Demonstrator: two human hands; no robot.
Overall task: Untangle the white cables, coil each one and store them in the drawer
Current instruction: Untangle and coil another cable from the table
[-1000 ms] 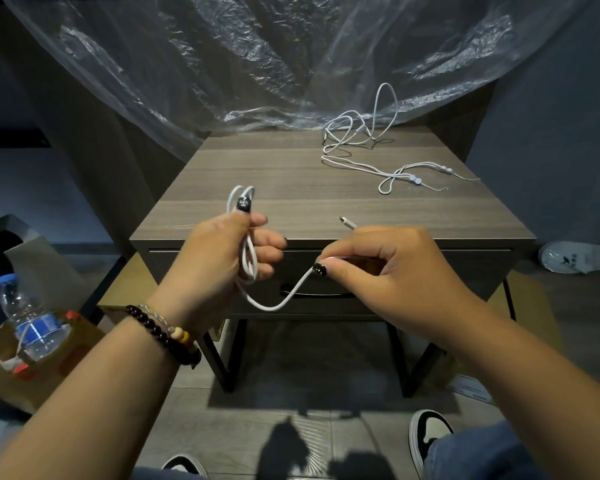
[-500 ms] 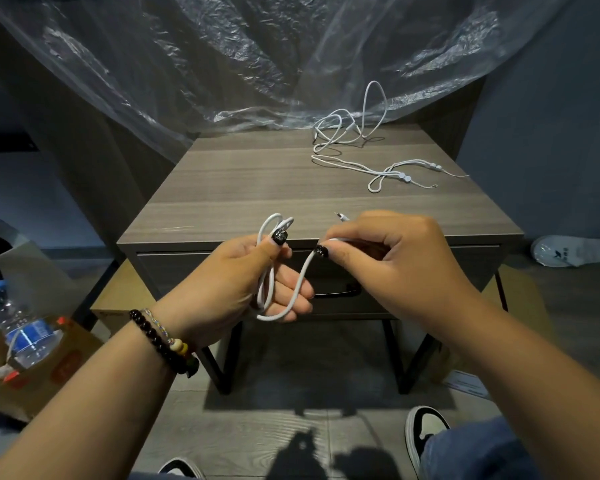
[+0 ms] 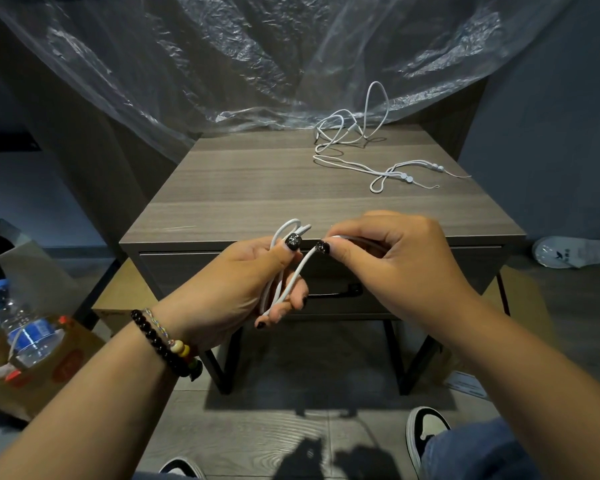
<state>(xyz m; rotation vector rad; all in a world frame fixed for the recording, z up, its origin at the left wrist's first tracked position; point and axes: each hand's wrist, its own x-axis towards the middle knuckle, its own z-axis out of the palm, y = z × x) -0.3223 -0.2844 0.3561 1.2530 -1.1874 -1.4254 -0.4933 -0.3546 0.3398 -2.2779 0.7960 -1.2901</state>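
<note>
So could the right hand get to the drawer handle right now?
Probably not yet. The right hand hovers just above the drawer handle with nothing between them, but it pinches the white cable that the left hand is coiling.

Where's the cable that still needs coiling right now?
In the head view, the loose white cable lies uncoiled on the far right of the nightstand top, just before the plastic sheet.
</note>
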